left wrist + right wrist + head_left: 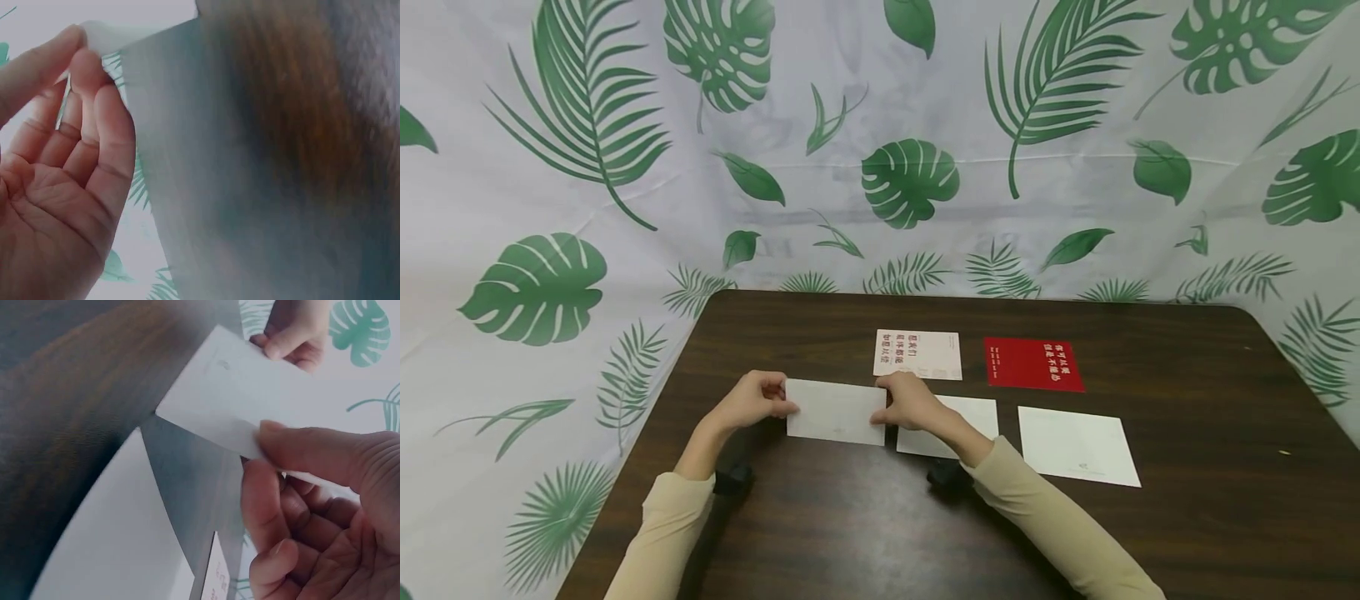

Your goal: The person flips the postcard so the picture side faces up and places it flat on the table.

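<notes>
A plain white card (835, 412) is held up over the left part of the table, its lower edge close to the wood. My left hand (752, 402) pinches its left edge between thumb and fingers. At the opposite edge, my right hand (913, 402) pinches it the same way, thumb on the near face in the right wrist view, where a small faint mark shows near one corner of the card (212, 387). Partly behind my right hand lies a second white card (977, 410). Farther right is a third white card (1075, 442), also lying flat.
Behind these lie a white card with red writing (936, 354) and a red card with white writing (1026, 362). The dark wooden table (820, 517) reaches back to a leaf-patterned white curtain (820, 192). Small black devices sit at both wrists.
</notes>
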### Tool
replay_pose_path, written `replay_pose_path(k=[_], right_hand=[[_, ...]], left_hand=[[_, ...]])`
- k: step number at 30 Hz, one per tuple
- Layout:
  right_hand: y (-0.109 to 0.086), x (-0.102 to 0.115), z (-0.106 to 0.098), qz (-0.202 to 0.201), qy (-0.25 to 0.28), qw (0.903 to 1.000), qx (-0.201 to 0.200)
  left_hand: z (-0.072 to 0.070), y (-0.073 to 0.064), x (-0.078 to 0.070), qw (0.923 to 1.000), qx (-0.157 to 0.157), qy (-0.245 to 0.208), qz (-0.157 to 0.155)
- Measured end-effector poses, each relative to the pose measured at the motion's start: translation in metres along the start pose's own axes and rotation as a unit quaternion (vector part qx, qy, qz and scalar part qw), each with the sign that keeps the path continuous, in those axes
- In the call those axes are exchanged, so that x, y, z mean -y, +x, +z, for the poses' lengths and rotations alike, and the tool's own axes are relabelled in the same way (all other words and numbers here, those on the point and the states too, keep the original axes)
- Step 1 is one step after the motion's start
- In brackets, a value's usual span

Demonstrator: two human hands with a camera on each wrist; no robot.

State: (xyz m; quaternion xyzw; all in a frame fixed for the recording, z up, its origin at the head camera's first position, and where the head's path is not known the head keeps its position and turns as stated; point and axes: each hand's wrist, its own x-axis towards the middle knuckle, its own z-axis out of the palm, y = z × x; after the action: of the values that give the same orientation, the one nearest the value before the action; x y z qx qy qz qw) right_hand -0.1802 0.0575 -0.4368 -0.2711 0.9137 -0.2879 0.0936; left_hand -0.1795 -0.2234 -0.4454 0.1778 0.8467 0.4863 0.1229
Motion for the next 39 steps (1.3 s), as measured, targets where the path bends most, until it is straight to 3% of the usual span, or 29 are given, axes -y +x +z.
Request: replay_pose_path(k=[7, 12, 17, 20, 23, 28, 33, 39], right_hand=[[-0.007, -0.004, -0.004, -0.063, 0.110, 0.9919, -0.002], [-0.009, -0.003, -0.008, -0.059, 0.153, 0.9863, -0.018], [-0.009, -0.007, -0.010, -0.052, 0.161, 0.9851, -0.031], [-0.010, -0.008, -0.009, -0.040, 0.165, 0.9849, -0.032], [-0.010, -0.009, -0.009, -0.033, 0.169, 0.9844, -0.033], [-0.010, -0.010, -0.008, -0.025, 0.165, 0.9850, -0.045], [-0.010, -0.012, -0.006, -0.036, 0.169, 0.9835, -0.053], [-0.008, -0.018, 0.002, -0.049, 0.161, 0.9842, -0.054]], left_hand=[[-0.007, -0.004, -0.003, 0.9962, 0.010, -0.086, 0.002], [-0.010, -0.006, -0.003, 0.9892, -0.004, -0.145, 0.019], [-0.015, -0.010, -0.001, 0.9795, 0.011, -0.190, 0.066], [-0.016, -0.011, 0.000, 0.9751, 0.015, -0.208, 0.075], [-0.015, -0.011, 0.001, 0.9810, -0.005, -0.184, 0.062], [-0.009, -0.010, 0.003, 0.9895, -0.032, -0.141, 0.009], [-0.007, -0.008, 0.006, 0.9861, -0.022, -0.163, -0.024], [-0.004, -0.008, 0.011, 0.9903, -0.013, -0.131, -0.045]])
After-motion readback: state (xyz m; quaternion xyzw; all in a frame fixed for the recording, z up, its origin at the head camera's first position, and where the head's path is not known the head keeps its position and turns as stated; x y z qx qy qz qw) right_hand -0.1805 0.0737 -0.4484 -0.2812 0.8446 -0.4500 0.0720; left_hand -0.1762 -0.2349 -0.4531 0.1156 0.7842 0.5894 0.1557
